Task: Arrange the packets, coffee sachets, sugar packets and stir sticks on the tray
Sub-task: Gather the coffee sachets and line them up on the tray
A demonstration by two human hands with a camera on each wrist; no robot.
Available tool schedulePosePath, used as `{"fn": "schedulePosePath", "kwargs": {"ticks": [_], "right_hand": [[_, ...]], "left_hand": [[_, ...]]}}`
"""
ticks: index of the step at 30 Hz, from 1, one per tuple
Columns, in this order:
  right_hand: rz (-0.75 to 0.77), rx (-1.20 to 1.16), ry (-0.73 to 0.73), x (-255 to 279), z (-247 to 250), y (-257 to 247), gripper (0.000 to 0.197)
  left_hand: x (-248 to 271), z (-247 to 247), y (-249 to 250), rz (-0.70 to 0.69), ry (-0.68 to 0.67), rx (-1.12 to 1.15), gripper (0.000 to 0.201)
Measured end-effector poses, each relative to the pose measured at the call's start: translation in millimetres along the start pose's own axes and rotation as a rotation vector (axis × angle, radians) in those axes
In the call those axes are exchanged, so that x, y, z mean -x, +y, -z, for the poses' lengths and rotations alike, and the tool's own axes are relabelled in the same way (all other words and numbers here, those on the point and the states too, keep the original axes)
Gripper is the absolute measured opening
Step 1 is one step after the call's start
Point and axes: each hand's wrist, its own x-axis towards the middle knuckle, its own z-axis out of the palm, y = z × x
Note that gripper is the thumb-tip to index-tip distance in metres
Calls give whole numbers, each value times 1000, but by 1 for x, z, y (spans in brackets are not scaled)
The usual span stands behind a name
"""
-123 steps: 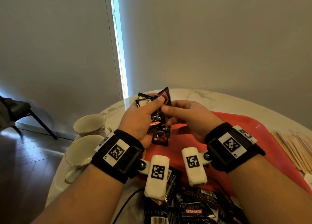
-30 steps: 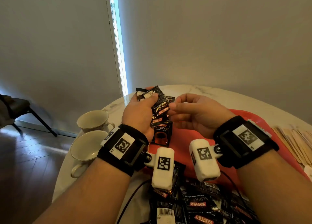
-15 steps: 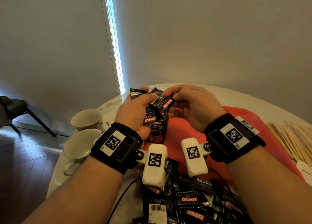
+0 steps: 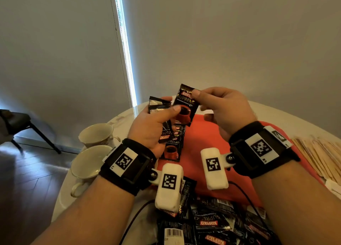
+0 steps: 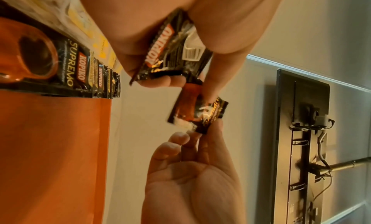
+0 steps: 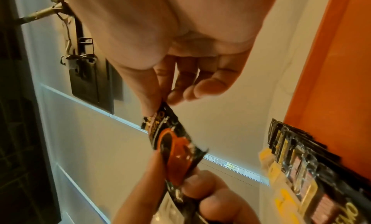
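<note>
My left hand [image 4: 156,123] grips a small stack of black coffee sachets [image 4: 158,104] above the red tray's [image 4: 206,134] left side. My right hand [image 4: 212,104] pinches the top corner of one black Kopiko Supremo sachet [image 4: 185,104], held upright in front of the stack; the left thumb touches its lower part. In the left wrist view the pinched sachet [image 5: 197,114] hangs between both hands. A row of overlapping sachets [image 4: 172,145] lies on the tray's left edge, also in the right wrist view as the row [image 6: 305,160]. More sachets [image 4: 212,224] lie heaped near me.
Two white cups [image 4: 96,134] stand at the table's left edge. Wooden stir sticks [image 4: 321,152] lie right of the tray. Yellow packets [image 6: 267,157] lie beyond the sachet row. A black chair [image 4: 16,121] stands on the floor at left. A cable [image 4: 245,193] crosses the tray's near side.
My right hand has pulled one sachet out of the left hand's stack and turned it upright, front side facing me. Both hands have lifted slightly.
</note>
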Motion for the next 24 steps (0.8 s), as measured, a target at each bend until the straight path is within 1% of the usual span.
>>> {"fn": "schedulePosePath", "kwargs": {"ticks": [3, 6, 7, 9, 11, 13, 14, 15, 17, 18, 19, 20, 22, 24], "right_hand": [[-158, -124, -36, -1, 1, -2, 18], [-354, -302, -68, -1, -1, -3, 21], [-387, -335, -61, -1, -2, -2, 22], [-379, -307, -28, -1, -3, 0, 24], [-311, -190, -4, 0, -4, 0, 33], [-255, -121, -19, 2, -4, 0, 42], [-244, -116, -51, 4, -5, -1, 41], [-238, -116, -100, 5, -6, -2, 36], [-232, -105, -176, 7, -10, -3, 15], [-243, -112, -178, 8, -11, -3, 5], [-255, -127, -156, 7, -11, -1, 5], [-273, -148, -128, 7, -11, 1, 10], [-322, -181, -86, 8, -9, 6, 13], [-393, -132, -80, 10, -9, 16, 13]], "left_hand": [[-1, 1, -2, 2, -27, -13, 45], [-1, 1, -2, 11, -62, 3, 52], [0, 1, -2, 7, -68, 11, 50], [0, 1, -2, -1, -52, 14, 47], [-2, 3, -2, -3, -16, 23, 46], [-4, 5, 0, 7, 18, 37, 46], [-4, 6, 1, 12, 29, 39, 46], [-5, 6, 1, 16, 37, 40, 46], [-4, 5, 2, 24, 44, 48, 44], [-4, 5, 2, 19, 55, 58, 42], [-4, 5, 2, -2, 79, 64, 39], [-6, 6, 2, -32, 111, 58, 36], [-10, 9, 4, -92, 171, 41, 35], [-12, 12, 8, -117, 205, 64, 37]]}}
